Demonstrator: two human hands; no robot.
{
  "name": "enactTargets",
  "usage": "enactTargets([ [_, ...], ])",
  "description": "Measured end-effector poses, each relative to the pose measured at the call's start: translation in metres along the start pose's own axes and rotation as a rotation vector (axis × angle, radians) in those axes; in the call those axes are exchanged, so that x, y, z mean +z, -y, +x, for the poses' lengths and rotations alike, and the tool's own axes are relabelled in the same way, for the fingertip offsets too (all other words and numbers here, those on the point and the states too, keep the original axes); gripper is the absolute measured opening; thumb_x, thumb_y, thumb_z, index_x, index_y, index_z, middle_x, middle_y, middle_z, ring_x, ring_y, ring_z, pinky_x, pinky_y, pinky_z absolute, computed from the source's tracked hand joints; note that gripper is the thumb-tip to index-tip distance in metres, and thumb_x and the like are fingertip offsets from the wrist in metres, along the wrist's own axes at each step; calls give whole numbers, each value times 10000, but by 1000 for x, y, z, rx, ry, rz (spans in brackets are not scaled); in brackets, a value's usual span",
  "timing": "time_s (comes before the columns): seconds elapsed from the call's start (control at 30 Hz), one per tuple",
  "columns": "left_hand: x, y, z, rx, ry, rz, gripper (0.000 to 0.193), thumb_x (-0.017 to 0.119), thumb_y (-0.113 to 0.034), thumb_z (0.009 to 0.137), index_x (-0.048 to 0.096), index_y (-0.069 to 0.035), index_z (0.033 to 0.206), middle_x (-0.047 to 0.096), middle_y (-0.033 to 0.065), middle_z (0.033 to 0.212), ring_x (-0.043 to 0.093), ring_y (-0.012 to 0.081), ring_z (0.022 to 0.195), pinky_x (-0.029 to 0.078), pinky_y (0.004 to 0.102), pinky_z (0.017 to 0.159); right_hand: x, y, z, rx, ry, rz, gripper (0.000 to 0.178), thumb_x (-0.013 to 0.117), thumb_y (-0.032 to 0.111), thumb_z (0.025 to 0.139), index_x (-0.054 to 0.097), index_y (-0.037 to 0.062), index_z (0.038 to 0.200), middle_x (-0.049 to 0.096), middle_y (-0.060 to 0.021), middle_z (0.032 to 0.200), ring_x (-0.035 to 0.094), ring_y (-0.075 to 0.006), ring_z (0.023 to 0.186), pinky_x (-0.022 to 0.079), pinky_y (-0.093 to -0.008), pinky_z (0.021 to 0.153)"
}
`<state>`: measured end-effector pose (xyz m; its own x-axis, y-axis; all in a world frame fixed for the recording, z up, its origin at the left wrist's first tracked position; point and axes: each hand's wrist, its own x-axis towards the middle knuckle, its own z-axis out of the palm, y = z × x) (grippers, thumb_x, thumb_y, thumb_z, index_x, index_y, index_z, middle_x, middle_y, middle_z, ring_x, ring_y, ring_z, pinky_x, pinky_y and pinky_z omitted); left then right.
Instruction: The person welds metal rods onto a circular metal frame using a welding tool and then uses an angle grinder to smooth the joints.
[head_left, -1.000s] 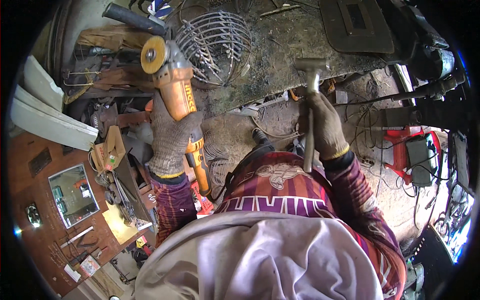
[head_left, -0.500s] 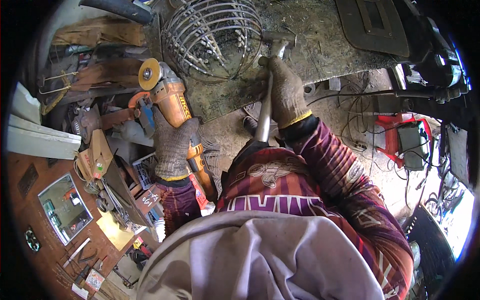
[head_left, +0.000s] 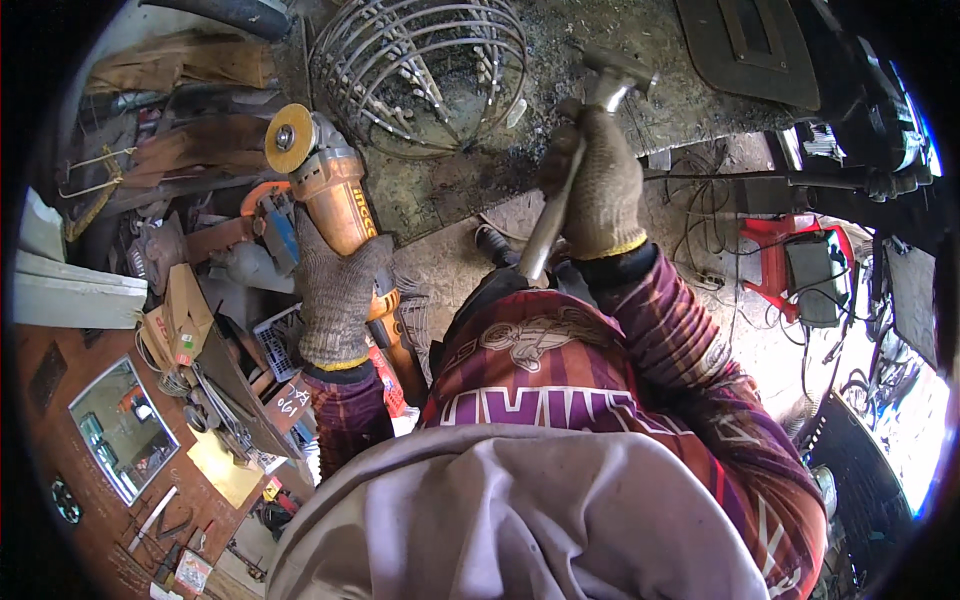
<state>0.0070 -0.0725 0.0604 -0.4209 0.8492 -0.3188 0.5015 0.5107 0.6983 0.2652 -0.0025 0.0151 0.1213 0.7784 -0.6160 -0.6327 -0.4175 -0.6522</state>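
In my gloved left hand (head_left: 345, 290) is an orange angle grinder (head_left: 333, 190), gripped round its body. Its yellow disc (head_left: 289, 138) points up and away from me, left of the workbench. My gloved right hand (head_left: 605, 190) is wrapped round the metal handle of a hammer (head_left: 618, 78), whose head is raised over the bench's near edge. On the worktop (head_left: 560, 40) sits a round cage of bent metal rods (head_left: 425, 60), with rows of pale weld spots along its ribs. Neither hand touches the cage.
A dark welding mask (head_left: 745, 50) lies at the bench's far right. On the right floor stand a red-framed machine (head_left: 795, 270) and loose cables (head_left: 705, 215). A cluttered shelf with a cardboard box (head_left: 180, 310) and a brown board with a mirror (head_left: 125, 430) are at the left.
My right hand has lifted the hammer up and to the right, away from the cage's rim. The grinder in my left hand has shifted slightly left.
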Motion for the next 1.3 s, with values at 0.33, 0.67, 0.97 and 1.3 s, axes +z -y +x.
enactTargets([
  [0.33, 2, 1, -3, 39, 1, 15, 888, 852, -160, 679, 397, -53, 1434, 646, 150, 1145, 707, 253, 932, 588, 397, 841, 15, -15, -3, 15, 97, -112, 349, 561, 349, 1015, 631, 53, 1186, 576, -43, 807, 558, -196, 626, 491, -332, 577],
  [0.67, 6, 0, -2, 53, 18, -56, 874, 836, -76, 711, 387, -47, 1460, 616, 133, 1139, 673, 238, 934, 587, 372, 805, 13, -12, -5, -21, -29, 11, 274, 566, 323, 991, 570, 55, 1048, 582, -57, 773, 571, -167, 584, 491, -332, 507],
  [0.97, 3, 6, -4, 46, 34, -134, 855, 841, -73, 707, 405, -45, 1442, 616, 133, 1133, 677, 227, 918, 595, 365, 778, -16, -8, 1, 54, 74, 106, 348, 536, 374, 1065, 644, 60, 1172, 590, 17, 789, 536, -132, 614, 454, -280, 547],
  [1.3, 10, 9, -4, 157, -66, 72, 895, 855, -109, 690, 378, -39, 1444, 606, 150, 1157, 674, 246, 960, 592, 372, 809, -30, 39, -7, -77, 247, -265, 329, 540, 284, 1077, 626, 29, 1266, 601, 13, 794, 574, -121, 644, 490, -275, 580],
])
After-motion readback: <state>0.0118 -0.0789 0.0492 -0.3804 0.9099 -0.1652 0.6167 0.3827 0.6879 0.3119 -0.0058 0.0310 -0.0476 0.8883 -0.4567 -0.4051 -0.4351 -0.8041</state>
